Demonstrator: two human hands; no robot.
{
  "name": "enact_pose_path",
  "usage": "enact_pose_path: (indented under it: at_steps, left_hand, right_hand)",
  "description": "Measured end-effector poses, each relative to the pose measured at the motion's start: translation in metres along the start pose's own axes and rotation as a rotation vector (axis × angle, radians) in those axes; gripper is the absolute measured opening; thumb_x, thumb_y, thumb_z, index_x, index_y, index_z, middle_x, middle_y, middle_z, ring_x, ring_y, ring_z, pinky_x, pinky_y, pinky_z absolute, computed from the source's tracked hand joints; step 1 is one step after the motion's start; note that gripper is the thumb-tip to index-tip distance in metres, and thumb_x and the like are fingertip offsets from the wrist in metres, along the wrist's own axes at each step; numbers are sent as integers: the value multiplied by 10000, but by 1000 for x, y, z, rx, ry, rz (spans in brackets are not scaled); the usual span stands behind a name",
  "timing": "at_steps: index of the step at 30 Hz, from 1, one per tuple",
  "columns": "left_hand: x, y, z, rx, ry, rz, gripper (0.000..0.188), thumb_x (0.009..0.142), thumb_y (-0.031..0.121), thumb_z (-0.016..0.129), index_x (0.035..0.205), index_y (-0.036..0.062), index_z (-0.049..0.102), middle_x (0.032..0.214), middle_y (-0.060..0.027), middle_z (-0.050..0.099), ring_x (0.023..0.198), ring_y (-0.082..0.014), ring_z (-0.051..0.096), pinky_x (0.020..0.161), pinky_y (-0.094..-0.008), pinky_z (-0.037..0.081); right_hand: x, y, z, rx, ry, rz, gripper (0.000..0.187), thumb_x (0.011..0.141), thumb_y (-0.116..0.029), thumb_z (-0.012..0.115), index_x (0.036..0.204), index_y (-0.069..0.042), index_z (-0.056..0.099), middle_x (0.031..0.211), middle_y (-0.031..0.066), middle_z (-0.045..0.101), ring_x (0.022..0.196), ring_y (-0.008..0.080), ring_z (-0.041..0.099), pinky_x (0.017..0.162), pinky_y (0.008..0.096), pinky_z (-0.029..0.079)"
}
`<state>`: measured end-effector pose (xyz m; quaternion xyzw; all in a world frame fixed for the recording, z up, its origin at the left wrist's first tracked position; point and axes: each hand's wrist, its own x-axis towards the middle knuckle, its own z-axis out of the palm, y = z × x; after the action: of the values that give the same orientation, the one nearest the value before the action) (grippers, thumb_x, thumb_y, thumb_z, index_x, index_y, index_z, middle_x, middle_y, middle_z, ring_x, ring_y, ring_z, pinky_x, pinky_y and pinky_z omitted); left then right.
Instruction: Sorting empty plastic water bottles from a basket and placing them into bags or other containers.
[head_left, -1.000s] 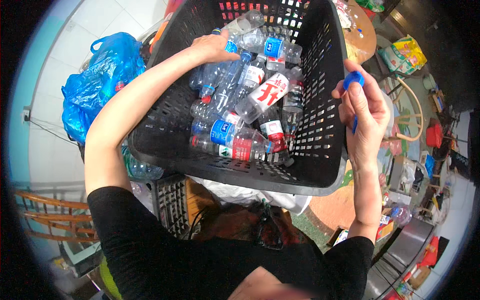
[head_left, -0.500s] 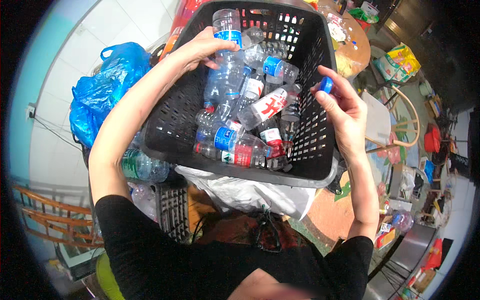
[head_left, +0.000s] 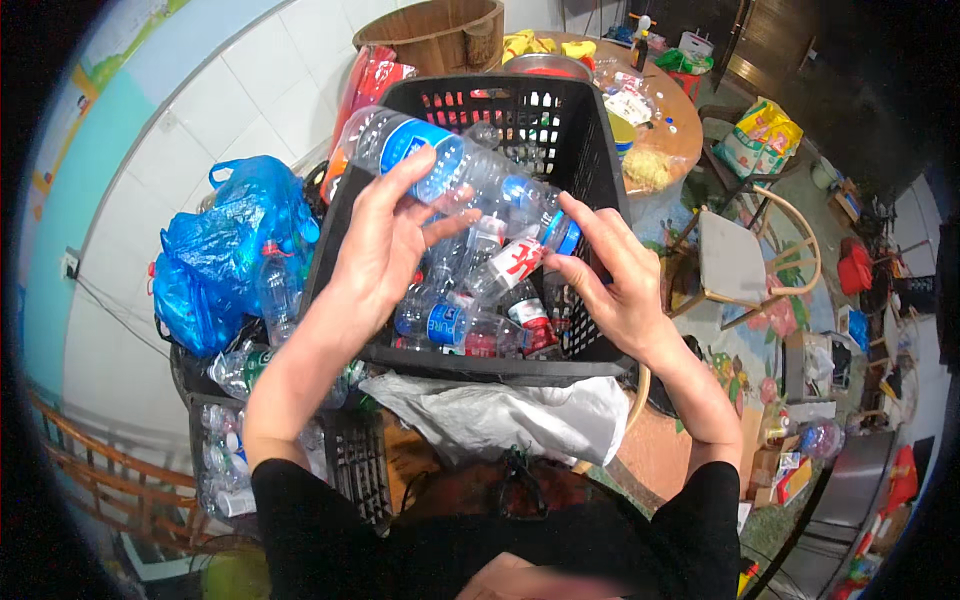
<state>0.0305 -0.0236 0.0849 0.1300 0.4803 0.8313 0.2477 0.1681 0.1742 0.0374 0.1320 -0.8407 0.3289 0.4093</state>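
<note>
Above a black plastic basket (head_left: 440,365), my left hand (head_left: 375,235) grips a clear plastic bottle (head_left: 480,172) around its blue label. The bottle lies at a slant, its base to the upper left and its neck pointing right. At the neck, my right hand (head_left: 622,285) pinches a blue cap (head_left: 563,236) between thumb and fingers. Whether the cap is seated on the threads I cannot tell. Below, the basket holds several empty bottles, among them one with a red and white label (head_left: 512,262) and one with a blue label (head_left: 445,322).
Left of the basket sit a blue plastic bag (head_left: 230,240) and a crate (head_left: 355,465) beside loose bottles. A white sack (head_left: 500,415) hangs at the basket's near side. Behind are a wooden tub (head_left: 430,35) and a round table (head_left: 680,120); a chair (head_left: 735,255) stands at right.
My left hand has brought the bottle rightward and tipped it over, neck toward my right hand. My right hand, with the blue cap, has moved left to the bottle's neck. The view has shifted.
</note>
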Motion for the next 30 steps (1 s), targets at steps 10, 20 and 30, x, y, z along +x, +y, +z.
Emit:
enact_pose_path:
  at_steps: [10,20,30]
  left_hand:
    - [-40,-14,11,-130,53,191,388,947,225,619,1255,5,533,1263,-210,594,1178,-321,583,977,-533,522]
    - [-43,-10,11,-159,-21,221,431,984,223,556,1324,-29,476,1311,-225,559,1224,-367,551,954,-560,534]
    - [-41,-21,3,1,-171,799,569,905,23,589,1418,-58,357,1354,-290,487,1211,-402,545,895,-597,549]
  right_hand:
    - [11,-2,-2,-172,96,-188,601,749,-58,785,1296,46,561,883,136,597,639,227,613,527,336,499]
    - [26,-10,-21,245,-69,145,453,843,-100,733,1245,54,590,918,128,653,776,182,634,712,302,502]
    - [36,-23,-19,1104,-120,796,332,934,-201,661,1170,32,645,756,55,669,486,3,367,441,167,273]
